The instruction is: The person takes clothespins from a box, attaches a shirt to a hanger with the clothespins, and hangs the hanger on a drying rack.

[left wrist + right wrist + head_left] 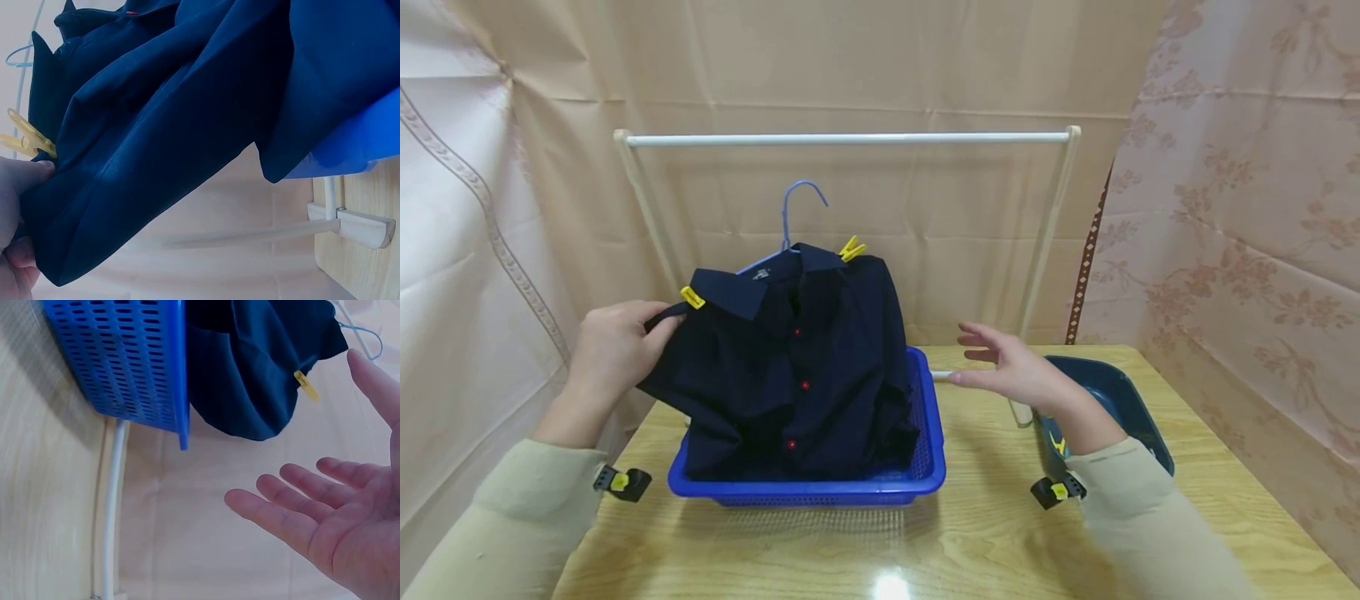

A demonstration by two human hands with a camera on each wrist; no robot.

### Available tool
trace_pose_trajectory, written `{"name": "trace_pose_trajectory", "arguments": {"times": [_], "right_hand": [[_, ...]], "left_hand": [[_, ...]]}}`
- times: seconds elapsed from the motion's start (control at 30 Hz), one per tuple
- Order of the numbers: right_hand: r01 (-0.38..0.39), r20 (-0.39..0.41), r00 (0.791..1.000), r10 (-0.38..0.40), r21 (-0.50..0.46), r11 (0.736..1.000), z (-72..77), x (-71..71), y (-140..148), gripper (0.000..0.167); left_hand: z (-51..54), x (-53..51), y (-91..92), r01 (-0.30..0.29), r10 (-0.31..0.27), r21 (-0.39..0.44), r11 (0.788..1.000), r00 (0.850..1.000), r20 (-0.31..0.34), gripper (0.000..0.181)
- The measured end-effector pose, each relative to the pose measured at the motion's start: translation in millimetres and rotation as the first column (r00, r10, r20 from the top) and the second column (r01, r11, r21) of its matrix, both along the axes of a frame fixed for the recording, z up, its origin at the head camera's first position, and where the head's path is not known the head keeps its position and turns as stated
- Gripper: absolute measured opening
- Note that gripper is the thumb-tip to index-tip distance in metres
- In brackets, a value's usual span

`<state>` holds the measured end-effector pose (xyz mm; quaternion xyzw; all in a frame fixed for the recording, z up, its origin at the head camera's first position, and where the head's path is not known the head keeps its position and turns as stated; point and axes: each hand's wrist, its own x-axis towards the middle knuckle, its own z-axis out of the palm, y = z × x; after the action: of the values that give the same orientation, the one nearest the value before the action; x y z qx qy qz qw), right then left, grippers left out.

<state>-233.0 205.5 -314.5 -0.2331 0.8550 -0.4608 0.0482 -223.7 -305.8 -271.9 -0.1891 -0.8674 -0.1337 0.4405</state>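
A dark navy shirt (842,358) with red buttons hangs on a blue hanger (786,212), its lower part inside a blue basket (934,433). One yellow clothespin (692,297) is clipped at the shoulder beside the collar on the left, another yellow clothespin (852,248) at the right shoulder. My left hand (617,346) pinches the shirt's shoulder cloth close to the left clothespin, as the left wrist view also shows. To the right of the basket, my right hand (1011,367) is held in the air with spread fingers, touching nothing; its bare palm (356,544) shows in the right wrist view.
Behind the basket stands a rack with a white horizontal bar (850,139) and pale side posts. A dark green bin (1150,425) sits on the wooden table (985,542) at the right, partly behind my right forearm, with a yellow clothespin (1058,446) visible inside.
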Motion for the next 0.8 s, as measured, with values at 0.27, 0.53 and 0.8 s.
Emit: {"name": "trace_pose_trajectory", "arguments": {"times": [0.27, 0.53, 0.8], "right_hand": [[0.001, -0.046, 0.999, 0.000, 0.026, 1.000, 10.9, -1.4, 8.0, 0.090], [0.009, -0.055, 0.998, -0.008, 0.018, 1.000, 16.5, -2.9, 12.1, 0.088], [0.003, -0.059, 0.998, -0.002, 0.013, 1.000, 18.7, -6.4, 11.4, 0.089]], "left_hand": [[2.8, 1.3, -2.1, -0.003, 0.003, 0.005, 1.000, 1.000, -0.031, 0.009], [5.3, 0.0, -5.1, -0.038, 0.039, 0.014, 0.999, 0.999, -0.031, 0.012], [6.9, 0.3, -8.2, -0.064, 0.065, 0.038, 0.997, 0.998, -0.021, 0.013]]}}
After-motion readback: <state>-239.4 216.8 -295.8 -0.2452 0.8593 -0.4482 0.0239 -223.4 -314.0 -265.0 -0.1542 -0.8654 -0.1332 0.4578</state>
